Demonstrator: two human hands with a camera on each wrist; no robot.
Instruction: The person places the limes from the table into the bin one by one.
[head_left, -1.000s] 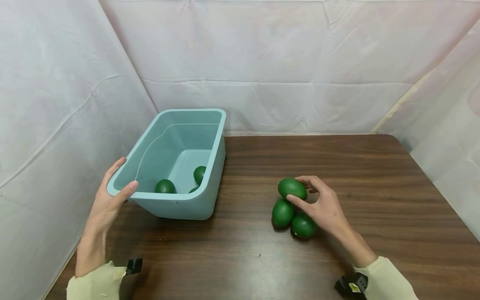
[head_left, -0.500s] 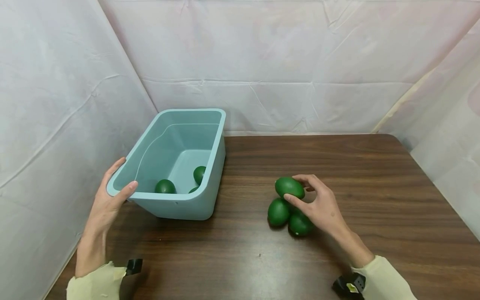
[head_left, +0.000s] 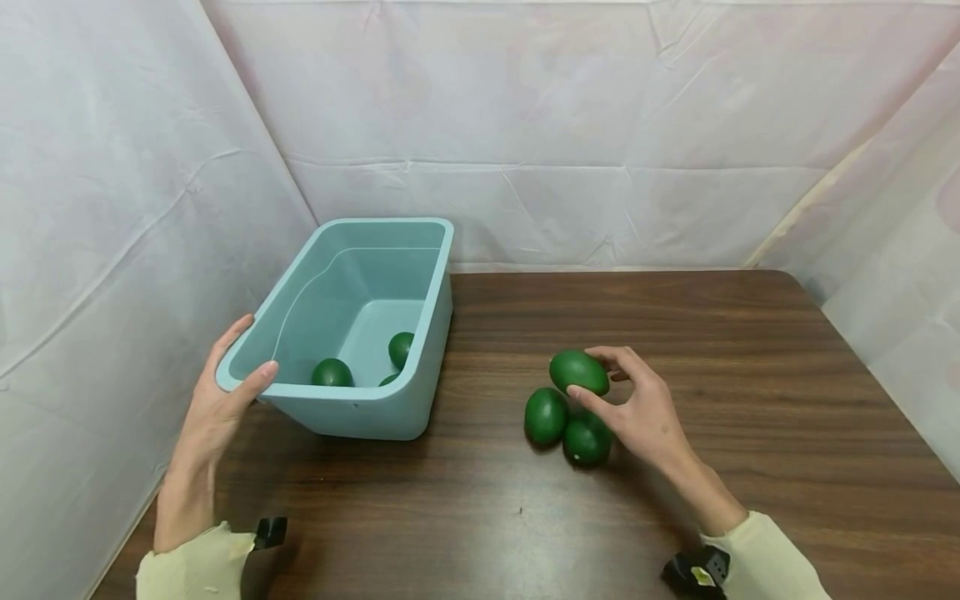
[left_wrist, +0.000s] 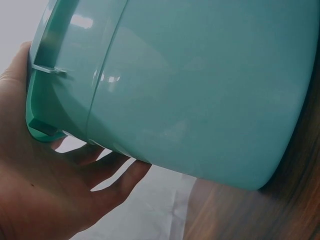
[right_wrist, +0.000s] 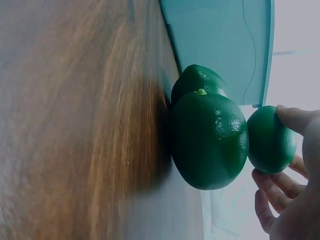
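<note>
Fingers of your right hand (head_left: 637, 412) pinch the top green fruit (head_left: 578, 372) above two others on the table (head_left: 675, 317), while your left hand (head_left: 217, 400) grips the near-left rim of the teal bin (head_left: 420, 333), steadying it.

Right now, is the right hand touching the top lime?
Touching. The head view shows the right hand pinching the top lime between thumb and fingers.

Third lime (head_left: 387, 380) (in bin (head_left: 352, 412)) — mostly hidden
</note>
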